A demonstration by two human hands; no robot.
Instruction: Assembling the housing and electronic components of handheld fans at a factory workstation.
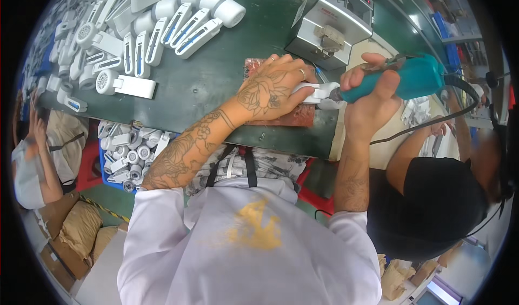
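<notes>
- Pinching a white plastic part (321, 91), the left hand (272, 86) lies right of centre in the upper half of the head view, its thumb and bent fingers closed about the part's left end.
- The right hand (373, 102), further right, is wrapped round a teal power driver (408, 80), thumb along the near side; the driver points left.
- The driver's tip meets the right end of the white part; whether it sits in a screw cannot be told.
- Beneath the left hand lies a worn reddish pad (294, 117) on the dark green table (208, 102).
- Just above the hands, at upper right of centre, stands a boxy metal machine (336, 26).
- A heap of white plastic units (159, 32), several showing blue strips in their slots, fills the upper left.
- Left of centre, below the table edge, a blue crate (112, 185) holds more white pieces (132, 156).
- A black cable (416, 126) loops from the driver at right, near a person in black (440, 207).
</notes>
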